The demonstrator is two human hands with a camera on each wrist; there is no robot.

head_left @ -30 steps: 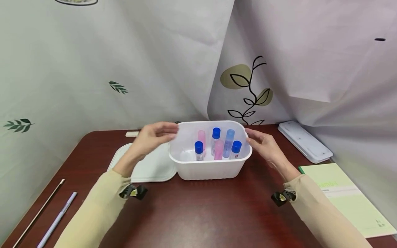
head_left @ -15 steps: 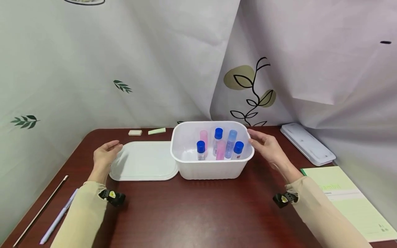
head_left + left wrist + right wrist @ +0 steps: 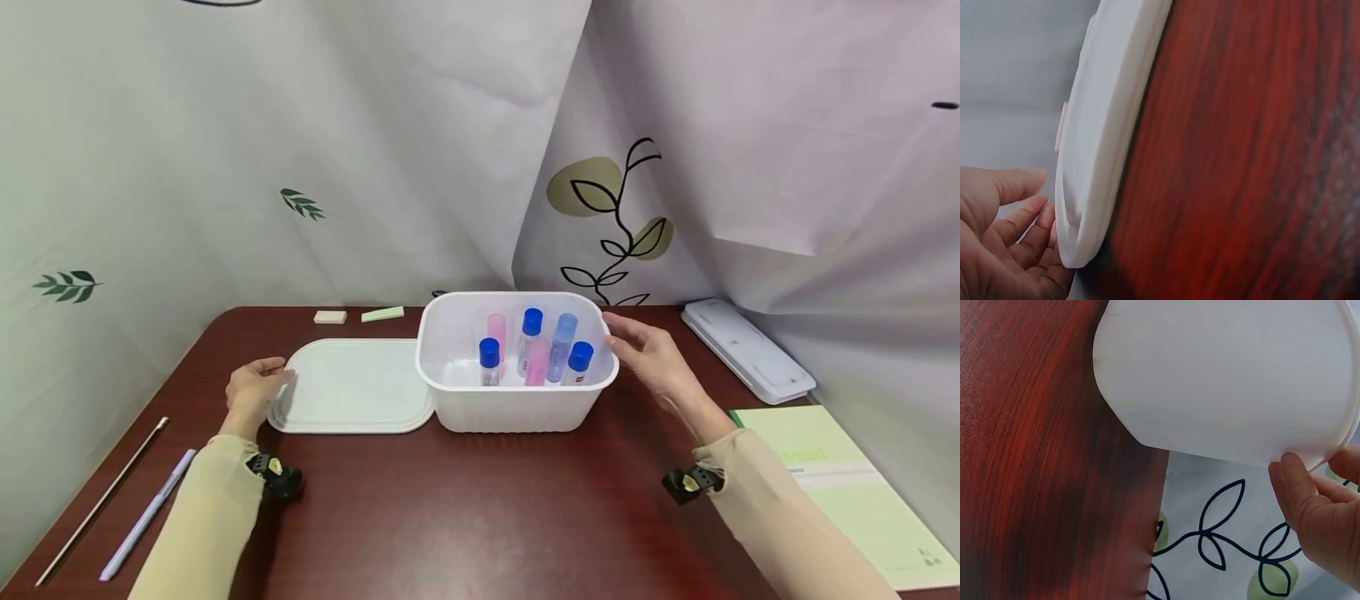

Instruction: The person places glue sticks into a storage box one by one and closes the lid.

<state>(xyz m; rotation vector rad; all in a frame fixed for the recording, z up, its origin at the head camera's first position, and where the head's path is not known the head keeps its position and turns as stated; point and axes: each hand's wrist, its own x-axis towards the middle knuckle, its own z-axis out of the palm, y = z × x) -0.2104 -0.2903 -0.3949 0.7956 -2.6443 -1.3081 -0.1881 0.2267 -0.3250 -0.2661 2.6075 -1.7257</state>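
Note:
A white plastic tub [image 3: 517, 410] stands at the back middle of the table. Inside it are several small glue sticks, some with dark blue caps [image 3: 489, 350], a light blue one [image 3: 562, 346] and two pink ones [image 3: 536, 362]. My right hand [image 3: 652, 358] rests its fingertips against the tub's right end, close below the rim, as the right wrist view shows. Flat on the table, left of the tub, lies its white lid [image 3: 356, 387]. My left hand [image 3: 255, 392] is at the lid's left end, fingers loosely bent by its edge, thumb [image 3: 1019, 186] apart from it.
Behind the lid lie a white eraser [image 3: 330, 317] and a pale green strip [image 3: 382, 314]. A pencil [image 3: 105, 500] and a lilac pen [image 3: 150, 517] are on the left. A pencil case [image 3: 746, 354] and a notebook [image 3: 847, 492] lie on the right. A patterned cloth [image 3: 420, 167] hangs behind.
My left hand has moved from the tub's left end out to the lid's left end and lowered beside it. The right hand stays at the tub. The view has shifted slightly.

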